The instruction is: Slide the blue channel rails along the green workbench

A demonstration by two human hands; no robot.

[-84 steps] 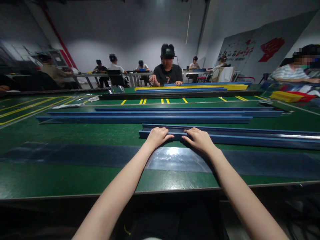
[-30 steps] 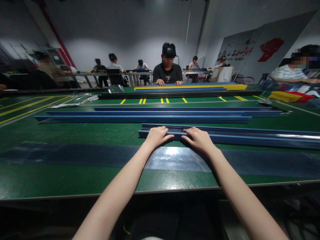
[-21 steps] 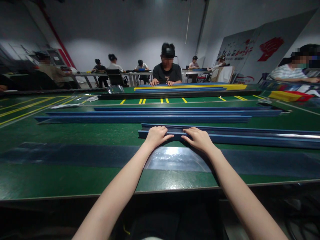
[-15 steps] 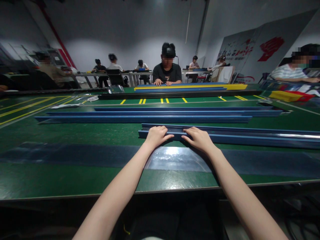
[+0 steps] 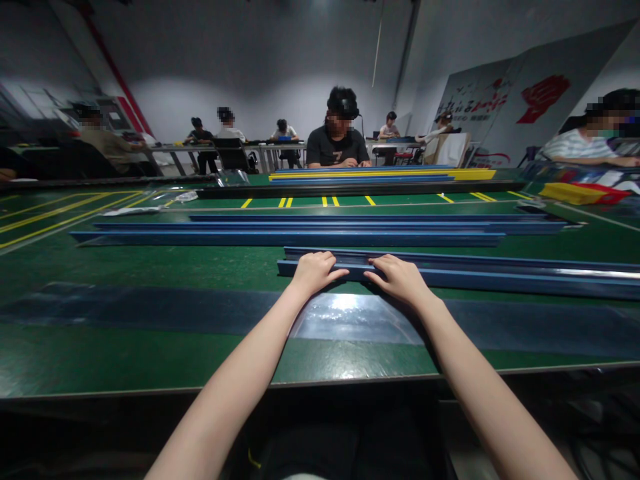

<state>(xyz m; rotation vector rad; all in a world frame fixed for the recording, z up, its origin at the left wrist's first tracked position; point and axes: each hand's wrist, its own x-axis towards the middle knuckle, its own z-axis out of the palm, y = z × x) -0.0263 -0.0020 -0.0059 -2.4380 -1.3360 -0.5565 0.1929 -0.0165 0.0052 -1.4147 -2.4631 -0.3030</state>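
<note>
A long blue U-shaped channel [image 5: 500,279] lies on the green table and runs out past the right edge of the view. Near its left end, my left hand [image 5: 315,270] grips the near wall, fingers over the top and thumb along the front. My right hand [image 5: 397,275] grips the same wall a little farther right, thumb pointing left. A short stretch of the channel shows between both thumbs. In front of it, under my forearms, a clear plastic sheet [image 5: 345,320] lies flat across the table.
Beyond lie several more blue channels [image 5: 290,239], with a black strip [image 5: 360,190] and yellow strips [image 5: 400,175] farther back. A yellow tray [image 5: 570,193] sits at the right. Across the table a person [image 5: 337,143] in a dark shirt sits; others work behind.
My hands and the blue channel stay put. The person across has shifted both hands rightward and turned the head to the right.
</note>
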